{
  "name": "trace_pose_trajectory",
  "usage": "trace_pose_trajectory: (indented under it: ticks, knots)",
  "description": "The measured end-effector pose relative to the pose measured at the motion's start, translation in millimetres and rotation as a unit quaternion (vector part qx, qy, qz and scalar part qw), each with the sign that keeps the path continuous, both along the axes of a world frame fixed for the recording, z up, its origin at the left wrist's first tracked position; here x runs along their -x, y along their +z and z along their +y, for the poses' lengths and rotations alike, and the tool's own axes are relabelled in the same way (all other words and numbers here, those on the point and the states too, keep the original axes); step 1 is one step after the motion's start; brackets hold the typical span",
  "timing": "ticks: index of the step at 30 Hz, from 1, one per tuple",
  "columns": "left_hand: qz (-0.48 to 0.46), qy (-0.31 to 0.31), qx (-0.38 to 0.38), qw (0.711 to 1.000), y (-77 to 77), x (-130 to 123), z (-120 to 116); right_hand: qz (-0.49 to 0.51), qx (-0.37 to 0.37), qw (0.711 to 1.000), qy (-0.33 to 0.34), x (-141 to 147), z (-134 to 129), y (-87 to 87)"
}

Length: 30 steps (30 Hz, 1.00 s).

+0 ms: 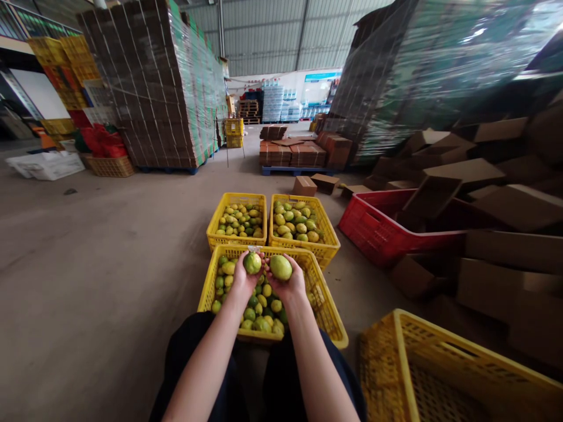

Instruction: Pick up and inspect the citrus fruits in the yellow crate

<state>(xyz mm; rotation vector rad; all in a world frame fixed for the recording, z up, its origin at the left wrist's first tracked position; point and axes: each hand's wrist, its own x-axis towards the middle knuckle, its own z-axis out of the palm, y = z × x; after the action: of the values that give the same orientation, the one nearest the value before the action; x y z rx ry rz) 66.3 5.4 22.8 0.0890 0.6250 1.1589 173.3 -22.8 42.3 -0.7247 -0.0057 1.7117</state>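
My left hand is closed round a small green-yellow lemon. A larger, paler green lemon rests in my right hand, the fingers curled beneath and around it. Both hands are side by side, nearly touching, above a yellow plastic crate between my knees. Green and yellow lemons lie loose in that crate, partly hidden by my forearms. Just beyond it stand two more yellow crates, the left one and the right one, both holding lemons.
At lower right stands another yellow crate. A red crate and a heap of cardboard boxes lie to the right. Wrapped pallet stacks rise at left and right. Flat cartons sit on a blue pallet ahead.
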Motion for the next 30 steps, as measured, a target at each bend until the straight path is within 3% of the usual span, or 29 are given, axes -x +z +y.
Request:
trace_pose_trajectory:
  ticks: [10, 16, 30]
  knots:
    - [-0.04, 0.02, -0.052, 0.998, 6.0, 4.6, -5.5, 0.018, -0.026, 0.996, -0.078, -0.8, -2.1, 0.5]
    - [-0.075, 0.069, -0.027, 0.994, 7.3, 0.2, -5.5, 0.024, -0.045, 0.993, -0.102, -0.3, -2.7, 1.4]
    - [-0.093, 0.073, 0.025, 0.993, 6.5, 0.3, -6.4, 0.038, -0.015, 0.994, -0.105, 0.5, -2.7, 2.0]
